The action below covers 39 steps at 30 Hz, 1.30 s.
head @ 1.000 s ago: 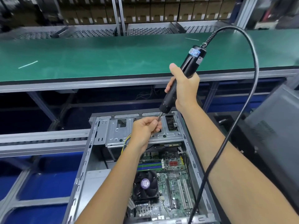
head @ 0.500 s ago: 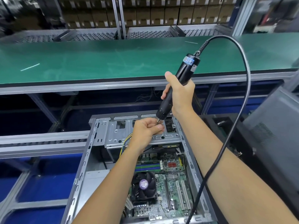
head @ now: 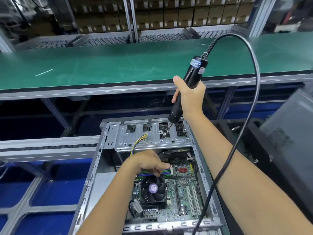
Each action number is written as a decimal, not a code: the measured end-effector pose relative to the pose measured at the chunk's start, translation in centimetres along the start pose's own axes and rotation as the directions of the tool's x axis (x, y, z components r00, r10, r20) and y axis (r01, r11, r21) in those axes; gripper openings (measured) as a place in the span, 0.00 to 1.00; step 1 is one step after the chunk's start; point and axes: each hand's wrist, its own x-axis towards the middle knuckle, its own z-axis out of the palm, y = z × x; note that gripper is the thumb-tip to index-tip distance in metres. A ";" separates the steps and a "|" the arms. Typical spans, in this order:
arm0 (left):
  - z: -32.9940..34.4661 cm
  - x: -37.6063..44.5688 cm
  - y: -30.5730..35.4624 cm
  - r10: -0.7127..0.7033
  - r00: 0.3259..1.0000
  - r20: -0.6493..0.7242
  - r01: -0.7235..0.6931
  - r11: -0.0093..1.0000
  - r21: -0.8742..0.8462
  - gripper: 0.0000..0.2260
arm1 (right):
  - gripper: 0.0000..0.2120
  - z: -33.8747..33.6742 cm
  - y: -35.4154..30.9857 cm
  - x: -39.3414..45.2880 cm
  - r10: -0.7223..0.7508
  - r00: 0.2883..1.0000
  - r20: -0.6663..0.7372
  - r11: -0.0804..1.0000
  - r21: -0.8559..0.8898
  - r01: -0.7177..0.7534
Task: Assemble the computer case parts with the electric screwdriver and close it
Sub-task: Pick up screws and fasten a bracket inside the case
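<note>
While our right hand (head: pixel 189 97) wraps round the black electric screwdriver (head: pixel 185 92) and tips it forward, the bit meets a screw point on the metal drive bracket (head: pixel 152 134) at the far end of the open computer case (head: pixel 100 163), which lies on its side between us and the green table (head: pixel 118 65). We judge the tilt lets the bit seat squarely while the tool's cable (head: pixel 250 116) arcs clear to the right. Our left hand (head: pixel 149 163) hovers low over the motherboard (head: pixel 183 189), just above the cooler fan (head: pixel 153 189), fingers loosely extended and holding nothing we can see, apparently kept out of the driver's way. A dark side panel (head: pixel 288 133) waits off to the right, near the case, so closing appears to be some steps off.
</note>
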 end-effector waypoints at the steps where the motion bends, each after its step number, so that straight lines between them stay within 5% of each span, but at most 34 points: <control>1: 0.6 0.7 -0.4 -0.023 0.999 -0.044 0.014 0.982 -0.189 0.18 | 0.12 0.2 0.1 -0.2 -0.006 1.000 0.006 1.000 -0.007 0.006; 3: 1.1 1.8 -1.0 -0.013 0.999 -0.047 -0.016 0.818 -0.575 0.17 | 0.12 0.6 0.3 -0.5 -0.010 1.000 0.017 1.000 -0.014 0.010; 5: 1.0 2.5 -0.9 0.045 0.999 -0.015 -0.039 0.625 -0.779 0.16 | 0.12 0.9 0.3 -0.7 -0.008 1.000 0.019 1.000 -0.015 0.009; 13: 3.6 4.6 0.7 0.117 0.984 -0.131 -0.152 0.194 -0.969 0.07 | 0.12 1.1 0.6 -0.8 -0.026 1.000 0.009 0.998 -0.060 0.027; 39: 4.2 6.5 1.1 0.138 0.975 -0.174 -0.192 0.136 -0.972 0.09 | 0.12 3.9 4.9 -0.7 -0.074 0.995 0.067 0.974 -0.207 0.087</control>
